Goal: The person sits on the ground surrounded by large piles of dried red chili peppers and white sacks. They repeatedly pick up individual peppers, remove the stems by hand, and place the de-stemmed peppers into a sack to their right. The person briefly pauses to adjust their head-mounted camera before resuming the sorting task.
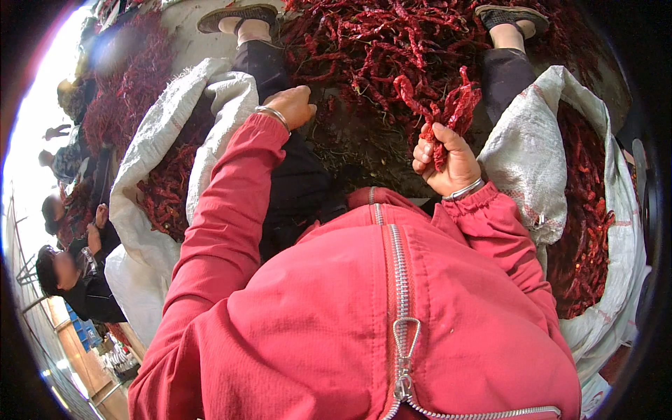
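Note:
Several dried red chili peppers [457, 107] stand up out of my right hand [451, 160], whose thumb and fingers are closed around their lower ends. My left hand [294, 106] is over my left leg, beside the rim of the left white woven sack [149, 142]; its fingers are curled, and whether anything is between them cannot be told. Beyond both hands a heap of dried red chili peppers [378, 47] lies on the ground between my feet. The right white woven sack [530, 142] stands open beside my right hand, with red chilies inside. Chilies also lie in the left sack.
My outstretched legs flank the heap, with a shoe [236, 17] at the left and another shoe [512, 20] at the right. Loose stems and debris [362, 152] cover the ground before me. More chilies [126, 89] are piled at the upper left. Several people sit along the left edge.

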Available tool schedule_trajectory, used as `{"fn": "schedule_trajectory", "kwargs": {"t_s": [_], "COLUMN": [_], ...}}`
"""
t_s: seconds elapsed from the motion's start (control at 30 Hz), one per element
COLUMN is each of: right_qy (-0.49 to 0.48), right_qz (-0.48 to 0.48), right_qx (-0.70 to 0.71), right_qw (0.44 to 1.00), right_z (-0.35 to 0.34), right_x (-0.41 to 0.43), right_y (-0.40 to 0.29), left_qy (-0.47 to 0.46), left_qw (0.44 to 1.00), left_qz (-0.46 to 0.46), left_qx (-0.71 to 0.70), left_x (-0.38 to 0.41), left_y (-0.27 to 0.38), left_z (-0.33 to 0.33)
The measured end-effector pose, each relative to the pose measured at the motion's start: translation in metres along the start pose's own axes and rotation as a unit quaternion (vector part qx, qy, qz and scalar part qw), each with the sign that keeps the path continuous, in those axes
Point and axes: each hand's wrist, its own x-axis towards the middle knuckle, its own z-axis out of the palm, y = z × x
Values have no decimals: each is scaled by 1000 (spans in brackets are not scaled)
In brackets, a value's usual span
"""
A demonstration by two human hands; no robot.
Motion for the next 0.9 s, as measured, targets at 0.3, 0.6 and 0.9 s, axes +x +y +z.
{"fn": "schedule_trajectory", "kwargs": {"t_s": [0.3, 0.6, 0.9], "right_qy": [43, 60, 2], "right_qz": [0, -28, -250], "right_qx": [-47, -60, -148], "right_qw": [998, 996, 957], "right_z": [-1, 4, 34], "right_x": [2, 1, -64], "right_y": [1, 4, -50], "left_qy": [-106, -2, -131], "left_qw": [990, 986, 591], "left_qz": [-95, -8, 103], "left_qx": [15, -164, -789], "left_x": [29, 33, -39], "left_y": [28, -1, 30], "left_z": [45, 57, -1]}}
